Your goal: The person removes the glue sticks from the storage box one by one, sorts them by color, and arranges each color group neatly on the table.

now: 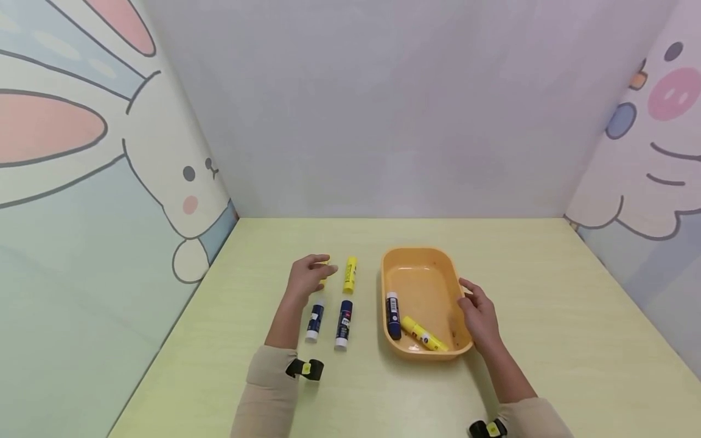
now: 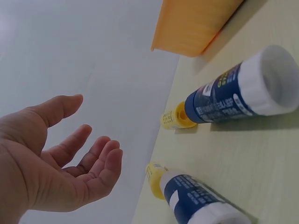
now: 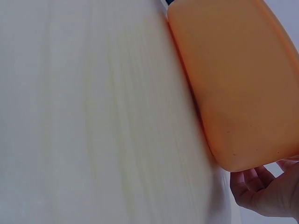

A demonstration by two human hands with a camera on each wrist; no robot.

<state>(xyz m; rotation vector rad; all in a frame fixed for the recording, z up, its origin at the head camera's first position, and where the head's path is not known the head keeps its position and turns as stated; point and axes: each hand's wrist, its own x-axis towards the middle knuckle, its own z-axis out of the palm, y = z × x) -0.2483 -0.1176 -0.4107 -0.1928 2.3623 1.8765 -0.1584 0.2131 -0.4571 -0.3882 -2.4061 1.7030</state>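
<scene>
In the head view my left hand (image 1: 304, 278) hovers over a yellow glue stick (image 1: 324, 281), partly hiding it. The left wrist view shows its fingers loosely bent, with nothing between them. A second yellow glue stick (image 1: 350, 275) lies just right of that hand. Two dark blue glue sticks with white ends, a shorter one (image 1: 314, 321) and a longer one (image 1: 344, 325), lie nearer me. My right hand (image 1: 482, 316) grips the right side of an orange tray (image 1: 421, 283), thumb at the rim. Inside the tray are a blue glue stick (image 1: 393, 316) and a yellow one (image 1: 424, 334).
Everything stands on a pale yellow-green table (image 1: 547, 304). A plain grey wall (image 1: 394, 121) closes off the back. Side panels with a cartoon rabbit (image 1: 175, 176) and a cartoon pig (image 1: 657, 152) rise at left and right.
</scene>
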